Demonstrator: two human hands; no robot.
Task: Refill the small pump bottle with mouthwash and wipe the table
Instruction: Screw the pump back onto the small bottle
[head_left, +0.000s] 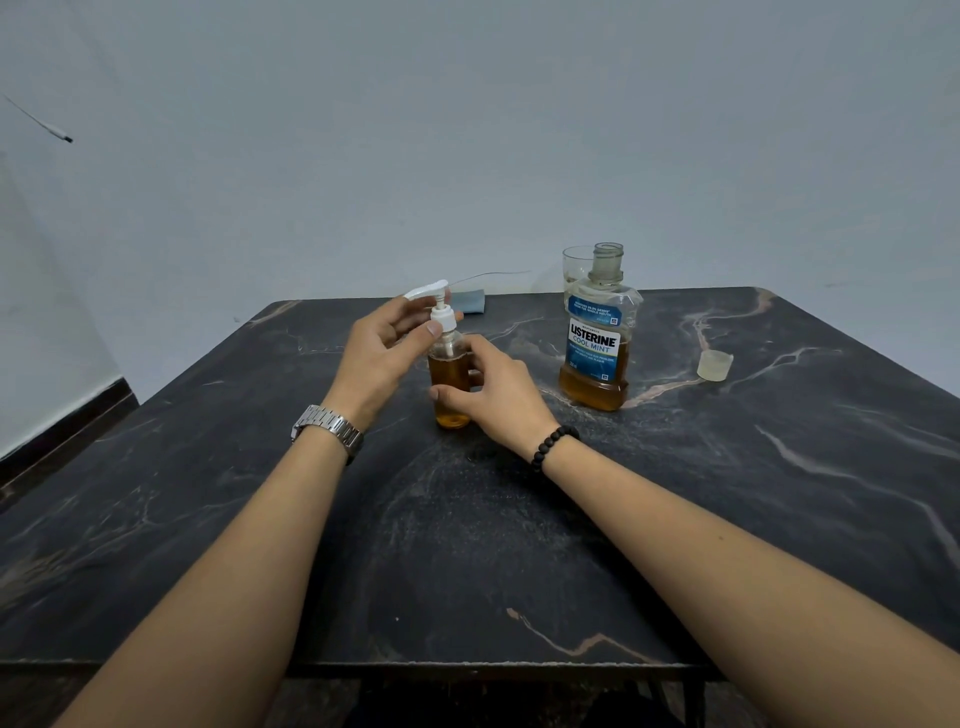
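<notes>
The small clear pump bottle (450, 382) stands upright mid-table, mostly full of amber liquid. Its white pump head (440, 306) sits on the neck. My left hand (387, 353), with a metal watch at the wrist, pinches the pump's white collar with thumb and fingers. My right hand (493, 389), with a black bead bracelet, wraps the bottle's body from the right. The large mouthwash bottle (597, 343) stands uncapped to the right, amber liquid in its lower part. Its translucent cap (715, 365) lies on the table further right.
A clear drinking glass (575, 270) stands behind the mouthwash bottle at the far edge of the dark marble-patterned table (467, 545). A grey folded cloth (470, 301) lies at the far edge behind the pump. A pale wall rises close behind.
</notes>
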